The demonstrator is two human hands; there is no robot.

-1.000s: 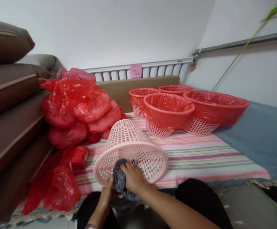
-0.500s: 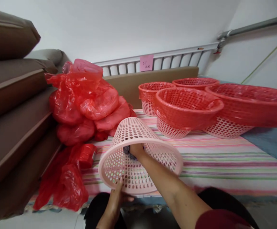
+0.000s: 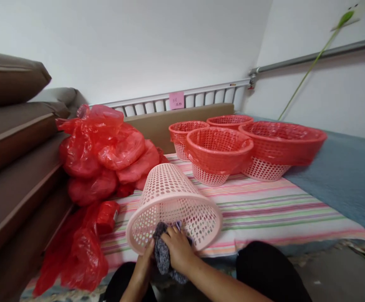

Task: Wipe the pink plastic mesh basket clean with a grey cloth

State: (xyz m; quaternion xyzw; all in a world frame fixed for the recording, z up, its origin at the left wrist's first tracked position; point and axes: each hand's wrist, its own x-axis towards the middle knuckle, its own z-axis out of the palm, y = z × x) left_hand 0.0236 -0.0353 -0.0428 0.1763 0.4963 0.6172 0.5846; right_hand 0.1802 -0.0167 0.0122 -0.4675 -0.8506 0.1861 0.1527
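Observation:
A pale pink perforated plastic basket (image 3: 166, 180) lies on its side on a striped cloth, its mouth facing me. At the lower part of its rim, my right hand (image 3: 179, 249) is closed on a dark grey fuzzy cleaning cloth (image 3: 161, 249), which hangs over the rim. My left hand (image 3: 143, 266) grips the rim just left of the cloth; its fingers are partly hidden below the edge. Behind the basket stand several upright pink baskets (image 3: 210, 175) lined with red plastic bags (image 3: 220, 161).
Red plastic bags (image 3: 121, 147) are heaped at left, with a red bag roll (image 3: 106, 216) in front. Brown cushions (image 3: 15, 163) are stacked at far left. A striped sheet (image 3: 258, 205) covers the surface before a radiator (image 3: 155, 105). A grey pipe (image 3: 314, 55) runs along the right wall.
My right hand has drawn back from inside the basket to its lower rim, bringing the grey cloth with it. My left hand stays at the rim. The view has shifted.

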